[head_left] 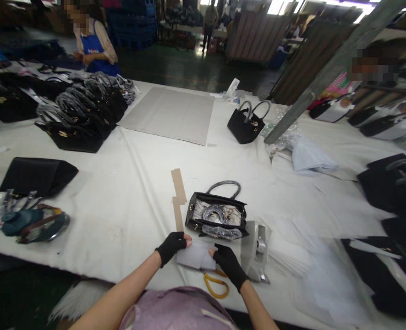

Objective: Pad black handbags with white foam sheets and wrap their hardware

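Note:
Both my hands wear black fingerless gloves. A pale translucent sheet is stretched between them just over the white table, pinched at its left edge by my left hand and at its right by my right hand. Directly beyond it stands an open black handbag, one wrapped handle raised, with crumpled pale stuffing and a wrapped coiled strap inside. Under the sheet's near edge, yellow scissor-like handles poke out. A grey tape dispenser sits beside my right hand.
Brown card strips lie left of the bag. Black handbags crowd the far left, and another stands near a slanted metal post. Thin white sheets spread to my right. A teal tape gun lies left. Other people work beyond.

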Demonstrator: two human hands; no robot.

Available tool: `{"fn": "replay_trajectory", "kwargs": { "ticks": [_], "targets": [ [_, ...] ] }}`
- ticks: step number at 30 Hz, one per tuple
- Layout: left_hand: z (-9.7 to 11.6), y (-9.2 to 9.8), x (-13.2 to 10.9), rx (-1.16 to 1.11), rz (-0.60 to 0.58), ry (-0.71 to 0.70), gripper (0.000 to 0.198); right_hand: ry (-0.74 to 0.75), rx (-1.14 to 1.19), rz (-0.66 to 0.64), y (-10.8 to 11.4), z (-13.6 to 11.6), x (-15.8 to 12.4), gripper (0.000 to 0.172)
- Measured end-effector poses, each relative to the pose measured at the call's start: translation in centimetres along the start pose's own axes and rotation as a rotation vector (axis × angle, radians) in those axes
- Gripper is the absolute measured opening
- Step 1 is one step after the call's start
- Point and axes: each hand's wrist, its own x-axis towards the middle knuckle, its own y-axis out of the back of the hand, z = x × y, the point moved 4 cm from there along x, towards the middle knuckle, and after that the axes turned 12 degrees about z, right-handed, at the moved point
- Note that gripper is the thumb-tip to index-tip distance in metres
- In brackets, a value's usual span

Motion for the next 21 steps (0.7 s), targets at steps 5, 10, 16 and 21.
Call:
{"fn": "replay_trajectory", "kwargs": {
  "ticks": [5, 10, 16, 21],
  "targets": [
    [0.7, -0.4, -0.1, 0.044, 0.046, -0.059, 0.034, 0.030, -0.035, 0.030, 0.3, -0.4, 0.0, 0.056],
    [-0.2, -0.5, 0.6, -0.019, 0.052, 0.018, 0.051, 0.036, -0.014, 0.044, 0.0, -0.1, 0.0, 0.056],
    [-1.5, -0.9, -0.3, -0.303, -0.290, 0.306, 0.054, 0.043, -0.007, 0.053, -0.1, 0.3, -0.1, 0.049],
    [-2.2, -0.7, -0.1, -0.177, -0.297, 0.290, 0.050, 0.047, -0.017, 0.085, -0.3, -0.1, -0.2, 0.045]
  ]
}}
